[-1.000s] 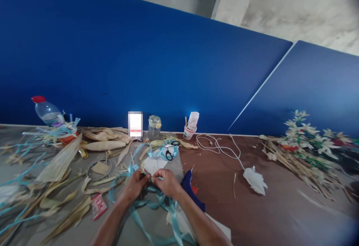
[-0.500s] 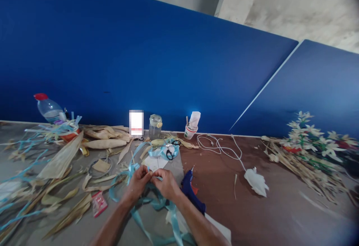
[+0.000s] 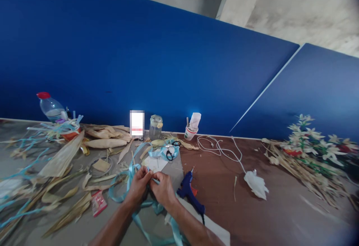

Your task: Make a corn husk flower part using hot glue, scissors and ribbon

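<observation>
While it's hard to pin down an exact stage from the head view, the work in hand looks midway at best. Both hands are closed to a pinch, the left hand and right hand meeting fingertip to fingertip over what seems to be a bit of light blue ribbon; the exact bit between them is too small to make out. The rest of that ribbon lies in loose loops on the worktop, around and under the wrists, so I'd say plenty of it is unworked. Scissors sit just beyond the hands, and a blue glue gun lies by the right one, neither being held. Over on the left, blue-wrapped strands look done to some degree, while dried husks lie loose nearby. White flowers at far right look finished, though whether they're from the same job, can't tell.
</observation>
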Demonstrator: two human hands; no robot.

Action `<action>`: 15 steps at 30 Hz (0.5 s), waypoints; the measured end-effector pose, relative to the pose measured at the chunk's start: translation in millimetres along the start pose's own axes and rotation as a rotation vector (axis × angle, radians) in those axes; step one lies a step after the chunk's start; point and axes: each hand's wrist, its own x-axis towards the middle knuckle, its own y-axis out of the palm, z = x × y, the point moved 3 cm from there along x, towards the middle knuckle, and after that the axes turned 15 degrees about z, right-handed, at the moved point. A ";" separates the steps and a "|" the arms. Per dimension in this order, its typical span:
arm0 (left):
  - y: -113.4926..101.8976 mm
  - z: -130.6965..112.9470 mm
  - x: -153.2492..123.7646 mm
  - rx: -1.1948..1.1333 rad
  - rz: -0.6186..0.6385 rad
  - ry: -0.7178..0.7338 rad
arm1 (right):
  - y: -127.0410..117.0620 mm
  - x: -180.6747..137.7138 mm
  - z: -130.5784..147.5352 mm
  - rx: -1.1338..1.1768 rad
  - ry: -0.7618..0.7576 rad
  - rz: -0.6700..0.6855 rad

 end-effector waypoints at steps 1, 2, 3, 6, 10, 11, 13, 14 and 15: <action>0.3 1.0 -0.3 -0.031 -0.005 -0.001 | 0.5 -0.3 0.6 -0.012 0.005 -0.007; 0.7 1.9 -0.5 -0.057 -0.010 -0.005 | 1.0 -0.7 1.1 -0.030 0.006 -0.013; 1.1 2.7 -0.7 -0.079 -0.018 -0.011 | 1.7 -1.1 1.4 -0.049 0.005 -0.018; 2.3 4.1 -1.3 -0.128 -0.049 -0.042 | 3.8 -2.6 0.6 -0.111 0.002 -0.036; 7.3 1.7 -3.9 -0.184 -0.032 -0.088 | 3.5 -4.4 -1.8 -0.148 -0.004 -0.046; 9.0 0.2 -5.0 -0.207 -0.015 -0.099 | 2.5 -4.4 -2.2 -0.136 -0.013 -0.038; 11.8 -3.4 -7.2 -0.260 0.028 -0.113 | -0.9 -3.7 -2.9 -0.092 -0.033 -0.026; 12.7 -5.3 -8.2 -0.285 0.054 -0.117 | -3.1 -2.9 -3.3 -0.065 -0.041 -0.021; 13.1 -7.1 -9.0 -0.304 0.081 -0.123 | -5.4 -2.0 -3.9 -0.032 -0.047 -0.015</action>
